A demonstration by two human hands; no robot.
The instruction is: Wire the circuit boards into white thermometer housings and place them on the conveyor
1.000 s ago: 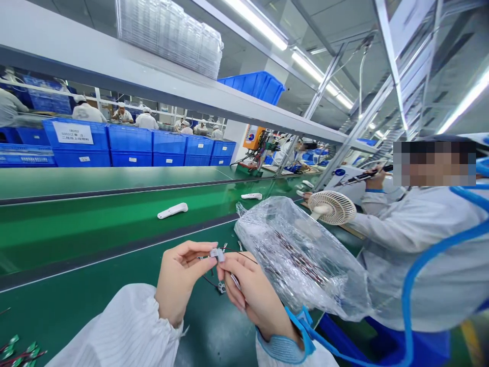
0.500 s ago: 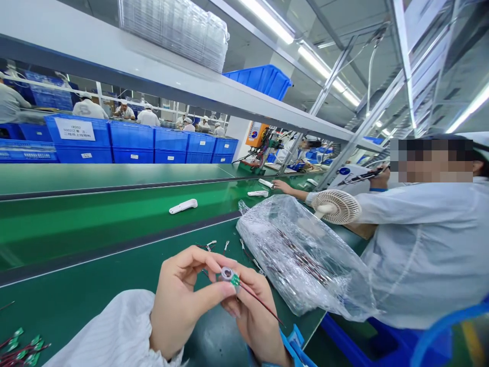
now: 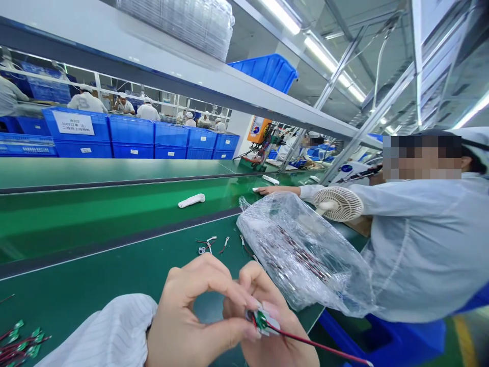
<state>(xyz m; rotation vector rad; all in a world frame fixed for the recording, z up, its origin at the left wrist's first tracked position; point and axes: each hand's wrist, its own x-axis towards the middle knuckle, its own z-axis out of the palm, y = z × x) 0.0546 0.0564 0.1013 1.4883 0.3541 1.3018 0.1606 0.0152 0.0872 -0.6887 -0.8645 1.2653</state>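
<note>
My left hand (image 3: 198, 311) and my right hand (image 3: 284, 326) meet low in the middle, both pinching one small part. It has a small green circuit board (image 3: 261, 319) set against a pale grey housing (image 3: 273, 325), partly covered by my fingertips. Red and dark wires (image 3: 324, 345) trail from the board to the lower right, past my right hand. Just beyond my hands, short wires with white connectors (image 3: 226, 243) and a small ring-shaped piece (image 3: 201, 250) lie on the green bench. More green boards with red wires (image 3: 26, 340) are piled at lower left.
A transparent plastic bag of wires (image 3: 298, 255) lies right of my hands, near a small fan (image 3: 339, 203). Beyond the bench runs a green conveyor with a white device (image 3: 191, 201). A co-worker (image 3: 431, 244) sits at right, one hand (image 3: 267, 190) on the belt. A shelf (image 3: 183, 69) crosses overhead.
My hands have moved right and lower with the part, which is turned so its wires point farther right. The white device has shifted slightly right; the co-worker's hand has moved left onto another.
</note>
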